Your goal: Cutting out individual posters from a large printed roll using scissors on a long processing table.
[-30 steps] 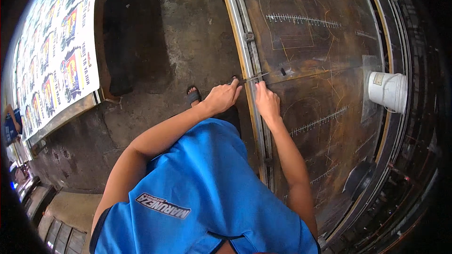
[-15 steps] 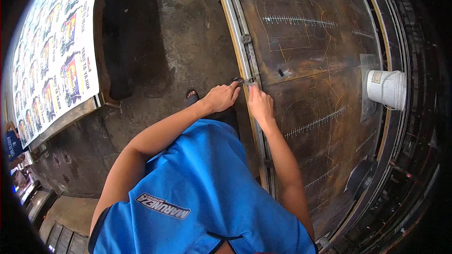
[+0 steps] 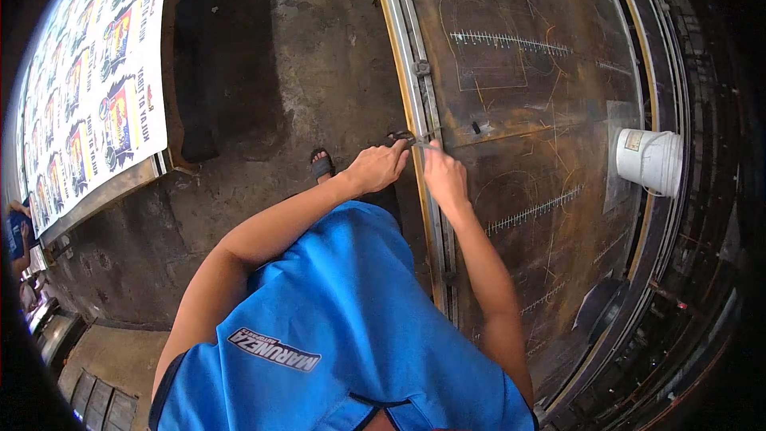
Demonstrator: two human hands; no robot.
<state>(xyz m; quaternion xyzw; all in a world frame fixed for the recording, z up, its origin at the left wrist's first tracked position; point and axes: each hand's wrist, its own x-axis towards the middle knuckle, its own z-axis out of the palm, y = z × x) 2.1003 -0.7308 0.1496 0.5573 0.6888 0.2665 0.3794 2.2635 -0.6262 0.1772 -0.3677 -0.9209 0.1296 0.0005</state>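
1. What I hold at the metal edge rail (image 3: 421, 104) of the workbench is hard to make out: a small dark tool (image 3: 405, 137) with a thin metal tip, mostly covered by my fingers. It sits on the rail, between my two hands.
2. My lower body is hidden under my blue shirt (image 3: 335, 327); only one sandalled foot (image 3: 321, 166) shows on the concrete floor (image 3: 319, 48).
3. A white plastic bucket (image 3: 650, 161) stands on the far side of the rusty steel tabletop (image 3: 542, 80), well apart from my hands; I cannot see inside it.
4. My left hand (image 3: 379, 169) reaches forward, its fingers pinched shut on the dark tool.
5. My right hand (image 3: 444, 175) lies just beside it on the rail, fingers curled closed at the tool's tip.
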